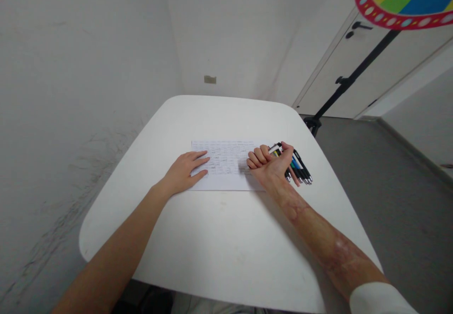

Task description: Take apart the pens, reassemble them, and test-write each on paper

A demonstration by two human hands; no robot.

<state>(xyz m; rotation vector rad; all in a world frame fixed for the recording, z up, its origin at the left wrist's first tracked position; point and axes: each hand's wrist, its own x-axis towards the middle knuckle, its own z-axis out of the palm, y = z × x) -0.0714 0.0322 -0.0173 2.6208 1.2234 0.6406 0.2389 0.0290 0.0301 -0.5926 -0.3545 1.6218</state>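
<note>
A white sheet of paper (226, 182) with rows of dark handwriting lies flat on the white table. My left hand (186, 168) rests on its left edge, palm down with fingers spread. Over the sheet's right end is my right hand (269, 163), turned on its side, fingers curled inward and thumb raised apart. Whatever the curled fingers may hold is hidden. Several pens (303, 168) with dark grips and silver tips lie side by side just beyond and right of that hand, which partly covers them.
The white table (219, 243) has rounded corners and stands near grey-white walls. To the right, a black stand (368, 63) carries a colourful wheel (406, 2) with a red rim. Behind it is a pale door (389, 78) with a dark handle.
</note>
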